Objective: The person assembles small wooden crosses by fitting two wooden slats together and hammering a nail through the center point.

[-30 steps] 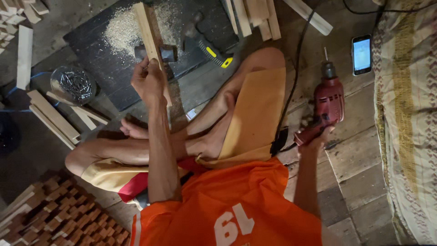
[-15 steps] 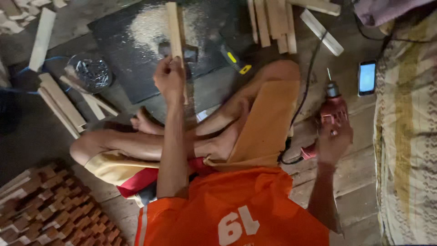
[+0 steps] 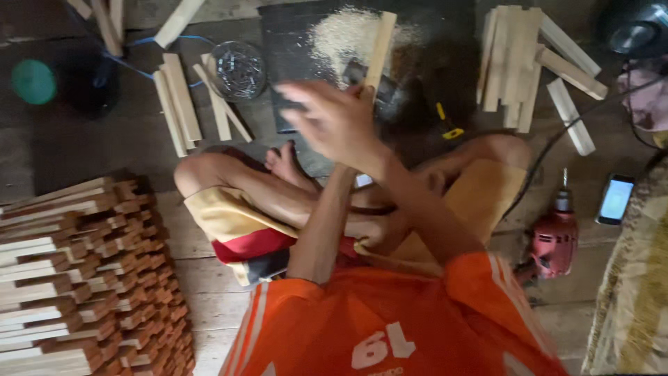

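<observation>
Wooden slat (image 3: pixel 378 49): stands tilted over the dark mat (image 3: pixel 292 42), lower end hidden behind your hands, upper end over the sawdust patch (image 3: pixel 344 35). Pale softwood, thin and straight, so judge it light and stiff along its length, likely to flex or split if levered sideways. Sawn faces look rough, not slippery; expect dust on them. Best hold looks low on the shaft, near where it meets the mat.

Right hand (image 3: pixel 334 122): crosses over in front of the slat, fingers spread and motion-blurred. Cannot tell whether it grips the slat or only passes it.

Left hand: forearm runs up beneath the right; the hand itself is covered, so its grip cannot be told.

Room and edges:
- Round dish of nails (image 3: pixel 239 69) sits just left of the mat, near your reach; a sweep leftward could tip it.
- Loose slat bundles (image 3: pixel 182 104) lie left of the dish, another group (image 3: pixel 518 66) lies right of the mat.
- Yellow-handled tool (image 3: pixel 449 125) lies at the mat's right edge, close to your knee.
- Red drill (image 3: pixel 554 233) rests on the floor by your right thigh, its cord trailing upward; phone (image 3: pixel 616 198) beside it.
- Stacked finished pieces (image 3: pixel 83 271) wall in your left side
</observation>
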